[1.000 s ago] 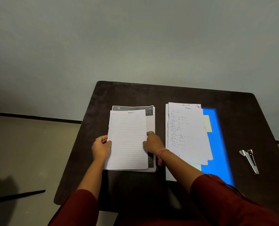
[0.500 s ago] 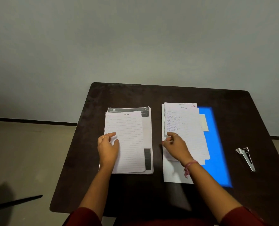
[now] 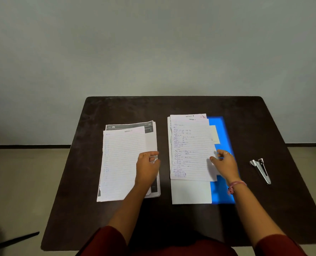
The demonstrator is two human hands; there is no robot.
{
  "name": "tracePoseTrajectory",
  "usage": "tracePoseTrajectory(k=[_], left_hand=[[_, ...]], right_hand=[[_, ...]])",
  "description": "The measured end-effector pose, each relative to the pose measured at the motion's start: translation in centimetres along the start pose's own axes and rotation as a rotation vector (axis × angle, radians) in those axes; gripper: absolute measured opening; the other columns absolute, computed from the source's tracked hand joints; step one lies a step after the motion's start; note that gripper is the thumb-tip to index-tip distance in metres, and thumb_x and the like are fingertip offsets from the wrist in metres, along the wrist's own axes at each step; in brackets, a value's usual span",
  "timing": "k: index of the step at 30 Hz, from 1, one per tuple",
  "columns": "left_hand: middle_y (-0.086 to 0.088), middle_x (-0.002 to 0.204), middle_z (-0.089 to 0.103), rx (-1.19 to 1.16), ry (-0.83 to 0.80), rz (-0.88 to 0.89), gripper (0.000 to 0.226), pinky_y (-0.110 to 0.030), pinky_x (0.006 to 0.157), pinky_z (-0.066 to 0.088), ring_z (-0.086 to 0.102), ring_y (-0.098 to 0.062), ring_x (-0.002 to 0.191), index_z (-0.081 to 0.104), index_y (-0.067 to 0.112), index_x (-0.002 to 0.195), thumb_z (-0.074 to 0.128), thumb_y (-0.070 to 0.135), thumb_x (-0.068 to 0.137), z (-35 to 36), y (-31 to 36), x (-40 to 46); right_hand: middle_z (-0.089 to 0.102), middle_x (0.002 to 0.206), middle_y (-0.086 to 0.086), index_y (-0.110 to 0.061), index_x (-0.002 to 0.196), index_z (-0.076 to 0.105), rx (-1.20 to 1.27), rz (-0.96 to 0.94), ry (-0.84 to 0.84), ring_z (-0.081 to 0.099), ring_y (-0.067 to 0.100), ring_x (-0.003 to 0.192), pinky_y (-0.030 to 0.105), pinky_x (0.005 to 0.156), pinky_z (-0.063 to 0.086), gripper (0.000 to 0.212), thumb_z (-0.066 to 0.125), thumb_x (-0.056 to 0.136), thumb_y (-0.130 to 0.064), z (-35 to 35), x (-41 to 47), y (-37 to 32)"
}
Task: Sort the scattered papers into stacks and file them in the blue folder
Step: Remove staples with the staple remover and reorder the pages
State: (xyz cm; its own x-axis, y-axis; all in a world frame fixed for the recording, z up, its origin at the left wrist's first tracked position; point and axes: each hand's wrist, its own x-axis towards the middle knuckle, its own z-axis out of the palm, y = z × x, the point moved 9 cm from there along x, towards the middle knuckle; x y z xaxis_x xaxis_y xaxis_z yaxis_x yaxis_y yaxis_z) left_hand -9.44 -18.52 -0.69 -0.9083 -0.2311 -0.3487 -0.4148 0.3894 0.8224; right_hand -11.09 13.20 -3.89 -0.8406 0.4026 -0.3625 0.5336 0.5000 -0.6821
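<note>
Now hands (image 3: pixel 148 169) shifted rightward, across stacks (image 3: pixel 190 148)

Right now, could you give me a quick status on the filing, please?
Left hand flat on left stack. Right hand at right stack's edge, atop blue folder. Stapler clear.

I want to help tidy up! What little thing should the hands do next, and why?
Probably square up the right stack of handwritten lined papers: its sheets lie staggered on the flat blue folder, and the right hand already rests at their edge. The left hand steadies the other stack of lined papers.
</note>
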Motion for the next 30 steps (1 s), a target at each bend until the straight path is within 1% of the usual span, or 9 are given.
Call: tracePoseTrajectory(k=[3, 6, 9, 12, 16, 19, 22, 25, 30], left_hand=[[-0.007, 0.134, 0.053, 0.044, -0.101, -0.028, 0.035, -0.022, 0.096, 0.039, 0.054, -0.022, 0.12, 0.056, 0.01, 0.128, 0.056, 0.011, 0.093, 2.5, -0.2, -0.3], [-0.006, 0.141, 0.049, 0.028, -0.201, -0.069, 0.046, -0.023, 0.096, 0.039, 0.05, -0.019, 0.126, 0.046, 0.007, 0.137, 0.058, 0.011, 0.092, 5.1, -0.5, -0.9], [-0.005, 0.132, 0.059, 0.022, -0.27, -0.076, 0.04, -0.023, 0.09, 0.045, 0.058, -0.014, 0.113, 0.052, 0.007, 0.129, 0.06, 0.009, 0.09, 7.3, -0.6, -1.2], [-0.008, 0.122, 0.064, 0.094, -0.245, -0.054, 0.034, -0.034, 0.092, 0.052, 0.063, -0.02, 0.104, 0.059, 0.012, 0.119, 0.062, 0.013, 0.086, 8.6, -1.0, -1.0], [-0.008, 0.116, 0.064, 0.116, -0.178, -0.049, 0.031, -0.036, 0.089, 0.053, 0.063, -0.021, 0.097, 0.063, 0.01, 0.115, 0.06, 0.011, 0.084, 8.9, -1.0, -0.9], [-0.006, 0.116, 0.065, 0.096, -0.165, -0.044, 0.03, -0.031, 0.087, 0.053, 0.063, -0.019, 0.096, 0.064, 0.009, 0.114, 0.058, 0.007, 0.085, 8.9, -0.4, -1.1], [-0.002, 0.109, 0.069, 0.08, -0.12, -0.04, 0.028, -0.017, 0.07, 0.05, 0.064, -0.016, 0.088, 0.066, 0.005, 0.109, 0.056, 0.002, 0.084, 8.7, -0.1, -1.2], [-0.006, 0.107, 0.071, 0.051, -0.059, -0.075, 0.028, -0.024, 0.073, 0.052, 0.066, -0.02, 0.089, 0.066, 0.004, 0.109, 0.057, 0.002, 0.082, 8.5, -0.4, -1.5], [-0.003, 0.108, 0.064, 0.003, -0.044, -0.157, 0.035, -0.021, 0.076, 0.044, 0.058, -0.015, 0.091, 0.055, 0.004, 0.121, 0.058, 0.005, 0.086, 9.0, -1.1, -2.9]], right_hand=[[0.048, 0.133, 0.018, -0.001, 0.133, 0.048, -0.082, 0.017, -0.014, 0.046, 0.029, 0.123, 0.033, 0.102, 0.036, 0.055, 0.069, 0.084, -0.018, 0.0, 0.1, 0.6], [0.041, 0.138, 0.017, -0.004, 0.137, 0.043, -0.14, 0.044, -0.047, 0.04, 0.031, 0.127, 0.037, 0.106, 0.033, 0.069, 0.074, 0.08, -0.028, 0.3, 0.1, 1.3], [0.04, 0.138, 0.017, -0.004, 0.139, 0.041, -0.206, 0.027, -0.072, 0.039, 0.032, 0.128, 0.038, 0.107, 0.031, 0.08, 0.078, 0.075, -0.034, 0.8, 0.0, 1.4], [0.043, 0.133, 0.017, -0.004, 0.134, 0.045, -0.196, 0.006, -0.095, 0.043, 0.032, 0.123, 0.037, 0.104, 0.035, 0.078, 0.081, 0.071, -0.034, 1.1, 0.1, 1.1], [0.04, 0.135, 0.014, -0.004, 0.14, 0.039, -0.093, 0.025, -0.148, 0.044, 0.028, 0.123, 0.031, 0.102, 0.036, 0.08, 0.079, 0.075, -0.029, 1.6, 0.1, 1.1], [0.052, 0.126, 0.01, -0.006, 0.138, 0.04, 0.016, 0.045, -0.161, 0.051, 0.026, 0.117, 0.03, 0.092, 0.041, 0.07, 0.075, 0.08, -0.026, 1.6, 0.2, 1.3], [0.062, 0.116, 0.007, -0.011, 0.131, 0.046, 0.153, 0.089, -0.218, 0.06, 0.021, 0.101, 0.026, 0.081, 0.044, 0.049, 0.066, 0.087, -0.021, 1.9, 0.1, 1.9], [0.064, 0.115, 0.007, -0.012, 0.119, 0.051, 0.166, 0.078, -0.273, 0.062, 0.022, 0.101, 0.032, 0.087, 0.05, 0.033, 0.063, 0.089, -0.019, 2.1, 0.2, 2.5], [0.065, 0.112, 0.007, -0.018, 0.101, 0.053, 0.207, 0.05, -0.337, 0.062, 0.023, 0.102, 0.035, 0.09, 0.051, 0.015, 0.063, 0.09, -0.015, 1.6, 0.0, 3.3]])
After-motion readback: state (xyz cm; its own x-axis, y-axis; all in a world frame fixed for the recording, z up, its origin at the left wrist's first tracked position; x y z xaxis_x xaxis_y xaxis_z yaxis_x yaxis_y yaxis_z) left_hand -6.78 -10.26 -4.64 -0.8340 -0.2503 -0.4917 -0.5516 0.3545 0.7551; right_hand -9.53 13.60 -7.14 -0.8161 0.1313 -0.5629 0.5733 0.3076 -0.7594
